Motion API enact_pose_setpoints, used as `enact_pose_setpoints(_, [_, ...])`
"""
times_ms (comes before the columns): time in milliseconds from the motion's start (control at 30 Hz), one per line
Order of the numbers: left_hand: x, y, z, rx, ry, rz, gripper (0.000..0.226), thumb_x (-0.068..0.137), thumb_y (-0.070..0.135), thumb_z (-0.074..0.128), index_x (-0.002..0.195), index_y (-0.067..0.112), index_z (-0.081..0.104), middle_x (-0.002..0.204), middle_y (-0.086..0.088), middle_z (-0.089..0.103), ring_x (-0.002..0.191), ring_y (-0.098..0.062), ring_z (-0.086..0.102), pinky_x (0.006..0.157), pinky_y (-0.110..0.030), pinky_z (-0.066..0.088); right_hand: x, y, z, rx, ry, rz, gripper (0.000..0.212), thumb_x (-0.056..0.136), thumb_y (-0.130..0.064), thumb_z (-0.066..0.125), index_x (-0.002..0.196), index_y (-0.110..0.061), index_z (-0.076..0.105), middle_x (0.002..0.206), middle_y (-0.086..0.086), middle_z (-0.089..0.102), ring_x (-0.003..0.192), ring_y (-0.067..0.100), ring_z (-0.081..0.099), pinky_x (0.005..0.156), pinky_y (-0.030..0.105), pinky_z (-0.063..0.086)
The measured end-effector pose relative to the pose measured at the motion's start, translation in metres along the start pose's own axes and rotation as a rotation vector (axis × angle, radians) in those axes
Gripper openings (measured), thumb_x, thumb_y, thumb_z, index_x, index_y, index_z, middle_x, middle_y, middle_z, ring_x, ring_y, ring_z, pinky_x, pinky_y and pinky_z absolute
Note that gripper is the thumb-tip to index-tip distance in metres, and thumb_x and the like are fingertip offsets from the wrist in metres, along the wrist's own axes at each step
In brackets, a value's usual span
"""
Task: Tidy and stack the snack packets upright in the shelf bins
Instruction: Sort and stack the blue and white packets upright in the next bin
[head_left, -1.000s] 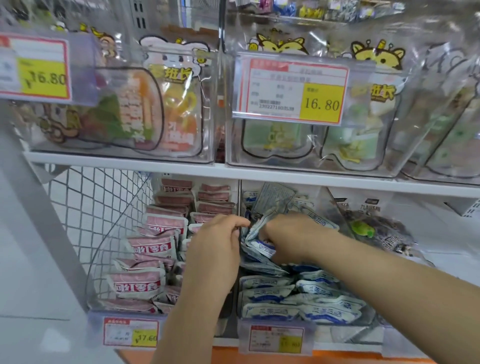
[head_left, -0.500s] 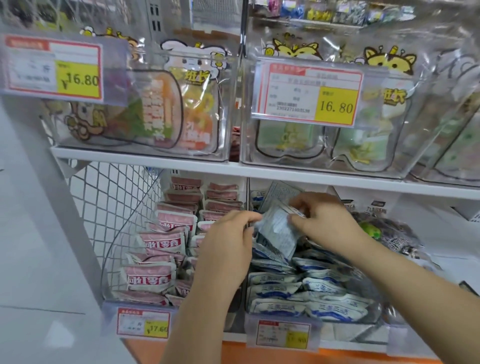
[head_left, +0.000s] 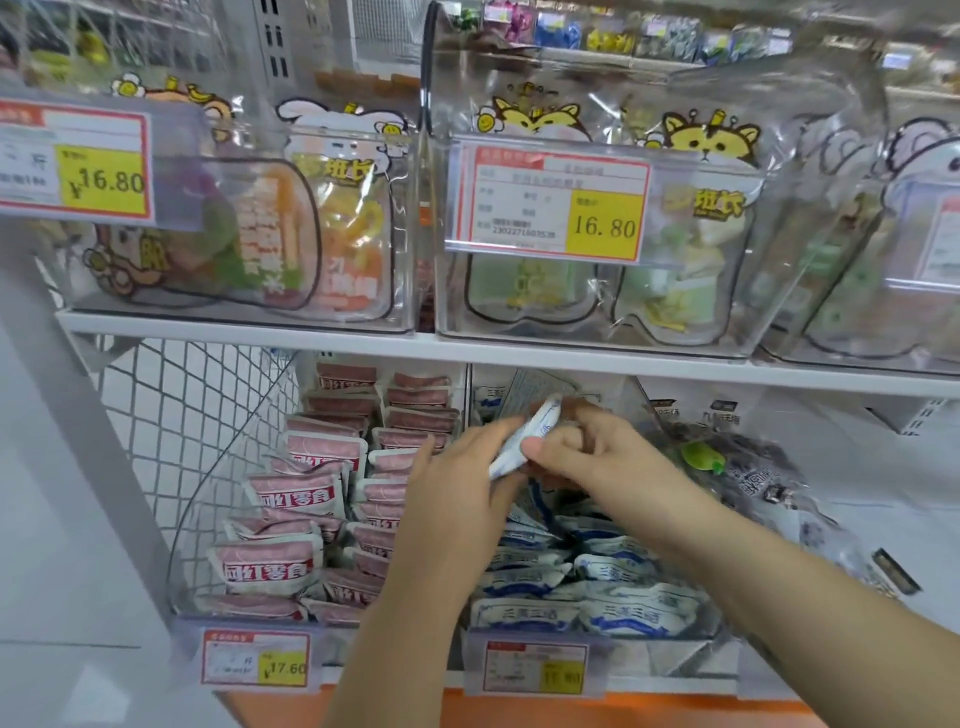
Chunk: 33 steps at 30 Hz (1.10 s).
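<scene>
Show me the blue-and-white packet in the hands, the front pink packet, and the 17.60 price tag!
blue-and-white packet (head_left: 517, 441): head view, on its white middle.
front pink packet (head_left: 267, 569): head view, on its printed red band.
17.60 price tag (head_left: 283, 667): head view, on its yellow price patch.

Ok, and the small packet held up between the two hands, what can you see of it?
The packet is a small soft pouch, white with blue print, too blurred to read; it looks like plastic film. It is tilted, with its upper end leaning right, above the matching packets lying in a lower-shelf bin. The right hand pinches it between the thumb and curled fingers. The left hand touches its left side; whether it grips is unclear. The hands hide much of it.
</scene>
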<state>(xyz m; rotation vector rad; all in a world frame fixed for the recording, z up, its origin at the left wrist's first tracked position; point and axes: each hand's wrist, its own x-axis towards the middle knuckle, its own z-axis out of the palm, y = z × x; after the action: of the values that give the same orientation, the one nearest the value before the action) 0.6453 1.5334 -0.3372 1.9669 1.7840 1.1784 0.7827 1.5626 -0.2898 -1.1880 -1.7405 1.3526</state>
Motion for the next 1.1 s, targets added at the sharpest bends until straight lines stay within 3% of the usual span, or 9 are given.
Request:
enact_pose_setpoints(100, [-0.001,-0.001,-0.004,-0.069,0.105,-0.009,0.034,0.089,0.020,0.061,0.121,0.031,0.061,0.111,0.012,0.066,0.079,0.002,0.049,0.099,-0.047,0.041,-0.003,0.005,-0.020,-0.201,0.061,-0.052,0.022,0.089,-0.021,0.060,0.110,-0.013,0.061,0.089,0.005,0.071,0.088,0.018,0.066,0.089,0.027,0.048])
enact_pose_setpoints(167, [-0.003,0.003,-0.009,-0.119,0.120,-0.017,0.033,0.090,0.021,0.061,0.121,0.029,0.062,0.105,0.010,0.068,0.064,0.007,0.046,0.084,-0.027,0.050,-0.012,0.007,-0.035,-0.369,0.111,-0.092,0.018,0.087,-0.019,0.064,0.105,-0.019,0.064,0.086,0.003,0.070,0.085,0.016,0.065,0.080,0.019,0.049])
enact_pose_setpoints(300, [-0.012,0.021,-0.018,-0.182,0.029,-0.003,0.033,0.089,0.020,0.062,0.118,0.037,0.058,0.071,0.030,0.055,0.051,0.014,0.050,0.044,-0.004,0.033,-0.045,0.013,-0.061,-0.793,-0.049,-0.076,0.007,0.085,-0.027,0.066,0.083,-0.034,0.067,0.079,-0.015,0.069,0.074,-0.004,0.061,0.066,0.007,0.045])
enact_pose_setpoints(433, [-0.023,0.039,-0.013,-0.244,-0.151,-0.003,0.029,0.089,0.027,0.061,0.116,0.037,0.063,0.079,0.035,0.056,0.069,0.012,0.057,0.053,-0.005,0.041,-0.070,0.030,-0.071,-1.079,-0.191,-0.060,0.018,0.083,-0.044,0.065,0.094,-0.032,0.071,0.086,-0.020,0.068,0.076,-0.007,0.058,0.080,0.018,0.045])
enact_pose_setpoints(567, [-0.036,0.052,-0.006,-0.246,-0.270,-0.010,0.027,0.089,0.031,0.062,0.115,0.035,0.064,0.075,0.035,0.057,0.061,0.012,0.055,0.050,-0.004,0.036,-0.082,0.054,-0.069,-1.098,-0.039,-0.169,0.022,0.077,-0.050,0.067,0.090,-0.034,0.071,0.087,-0.023,0.063,0.091,-0.003,0.052,0.112,0.031,0.013])
enact_pose_setpoints(700, [-0.039,0.049,-0.014,-0.313,-0.210,-0.031,0.020,0.088,0.024,0.063,0.095,0.042,0.063,0.066,0.027,0.064,0.059,0.007,0.057,0.047,-0.010,0.038,-0.078,0.064,-0.057,-1.227,0.100,-0.233,0.019,0.070,-0.049,0.074,0.071,-0.031,0.070,0.074,-0.014,0.064,0.093,0.011,0.055,0.113,0.046,0.016])
enact_pose_setpoints(800, [-0.040,0.047,-0.019,-0.427,-0.187,-0.057,0.022,0.087,0.019,0.065,0.083,0.041,0.066,0.082,0.023,0.070,0.076,-0.001,0.064,0.065,-0.016,0.047,-0.066,0.069,-0.059,-1.360,0.158,-0.264,0.024,0.052,-0.046,0.086,0.059,-0.031,0.068,0.071,-0.011,0.063,0.087,0.025,0.061,0.103,0.058,0.025])
enact_pose_setpoints(967, [-0.041,0.046,-0.008,-0.495,-0.335,-0.126,0.014,0.083,0.019,0.069,0.092,0.029,0.068,0.091,0.013,0.072,0.087,-0.006,0.067,0.080,-0.029,0.055,-0.051,0.084,-0.072,-1.313,0.178,-0.228,0.024,0.055,-0.035,0.088,0.059,-0.021,0.068,0.086,-0.004,0.058,0.105,0.032,0.051,0.107,0.058,0.006])
enact_pose_setpoints(1100, [-0.040,0.045,0.011,-0.329,-0.392,-0.067,0.014,0.083,0.024,0.069,0.097,0.026,0.067,0.095,0.010,0.066,0.085,-0.001,0.062,0.075,-0.020,0.050,-0.049,0.083,-0.079,-1.117,0.165,-0.245,0.010,0.066,-0.019,0.081,0.063,-0.020,0.071,0.091,-0.006,0.055,0.115,0.028,0.042,0.113,0.054,-0.001])
